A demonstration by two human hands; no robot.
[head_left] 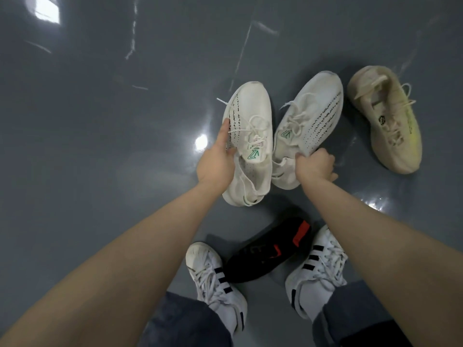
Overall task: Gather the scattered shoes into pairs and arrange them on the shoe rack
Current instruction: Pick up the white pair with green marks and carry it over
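Observation:
Two matching white knit sneakers with black dotted stripes and green tongue logos sit side by side over the grey floor. My left hand (pixel 217 160) grips the left white sneaker (pixel 253 136) at its side near the collar. My right hand (pixel 315 166) pinches the collar of the right white sneaker (pixel 310 116). A beige sneaker (pixel 385 118) with a yellow side stripe lies on the floor to the right. A black sneaker (pixel 270 251) with a red heel tab lies between my feet. No shoe rack is in view.
My own feet wear white sneakers with black stripes, the left foot (pixel 215 279) and the right foot (pixel 318 269), flanking the black shoe. The glossy grey floor (pixel 100 121) stretches to the left and far side, with light reflections.

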